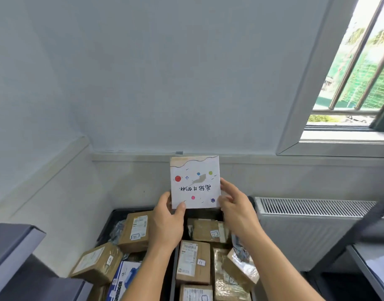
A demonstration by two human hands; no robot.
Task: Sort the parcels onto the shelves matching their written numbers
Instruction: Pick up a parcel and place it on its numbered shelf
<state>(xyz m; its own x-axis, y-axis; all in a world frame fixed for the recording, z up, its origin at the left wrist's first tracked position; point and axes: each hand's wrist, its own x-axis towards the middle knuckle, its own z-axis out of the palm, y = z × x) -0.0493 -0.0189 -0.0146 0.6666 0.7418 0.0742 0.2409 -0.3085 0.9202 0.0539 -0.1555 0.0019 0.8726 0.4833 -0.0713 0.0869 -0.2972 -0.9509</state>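
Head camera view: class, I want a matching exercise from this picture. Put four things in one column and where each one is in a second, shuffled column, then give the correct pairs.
Things:
1. white patterned box
2. radiator
3. window
4. blue-and-white box

Places:
A. upper right, with bars
B. low at the right
C. lower left, among the brown parcels
D. held up between the left hand and the right hand

Pairs: 1-D; 2-B; 3-A; 4-C
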